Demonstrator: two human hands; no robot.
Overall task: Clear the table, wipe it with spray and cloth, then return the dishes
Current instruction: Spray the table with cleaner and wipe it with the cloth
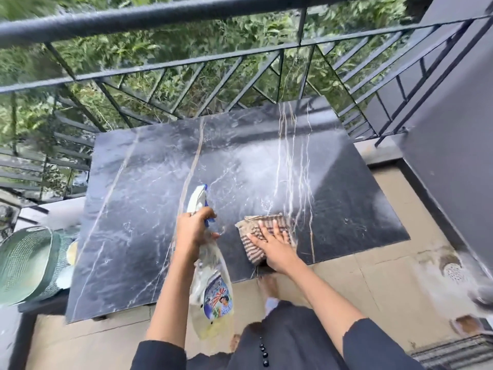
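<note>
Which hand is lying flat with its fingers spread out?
The right hand, pressed flat on the striped brown cloth on the dark marble table. The left hand instead curls round the neck of the clear plastic spray bottle.

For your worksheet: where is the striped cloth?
Head view: the brown striped cloth lies on the dark marble table's near edge, under the right hand.

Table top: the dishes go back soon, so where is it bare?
The table is bare over its left half, beside the basket, and along the far strip by the railing. The near middle is crowded: left hand gripping the spray bottle, right hand flat on the cloth.
</note>
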